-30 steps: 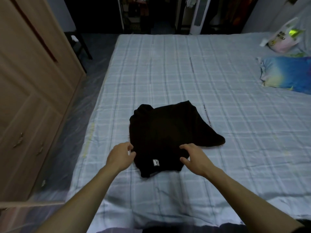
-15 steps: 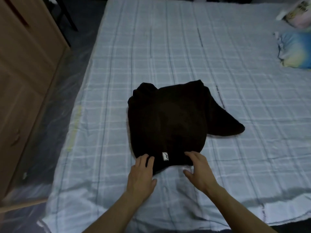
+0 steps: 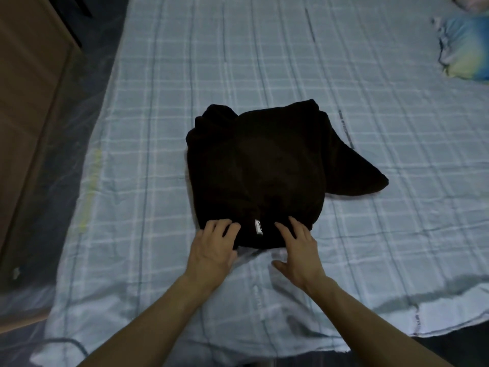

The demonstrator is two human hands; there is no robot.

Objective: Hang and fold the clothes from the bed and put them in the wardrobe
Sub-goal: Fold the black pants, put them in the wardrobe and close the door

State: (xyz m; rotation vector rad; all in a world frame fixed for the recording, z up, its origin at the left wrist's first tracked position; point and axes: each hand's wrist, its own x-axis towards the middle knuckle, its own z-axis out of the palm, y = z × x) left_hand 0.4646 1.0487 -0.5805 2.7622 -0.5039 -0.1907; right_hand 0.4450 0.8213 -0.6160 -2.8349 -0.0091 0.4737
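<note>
A folded black garment point(image 3: 258, 172), lying mid-bed point(image 3: 370, 75), is pressed at its near edge by the flat, unclenched left hand point(image 3: 213, 249) and right hand point(image 3: 300, 247); if lifted unevenly, the loose right flap may be unfolded.

Open checked sheet point(image 3: 291, 62) all round black garment point(image 3: 254, 176); pillow point(image 3: 465, 49) far right; wardrobe point(image 3: 29, 102) flanks left.
</note>
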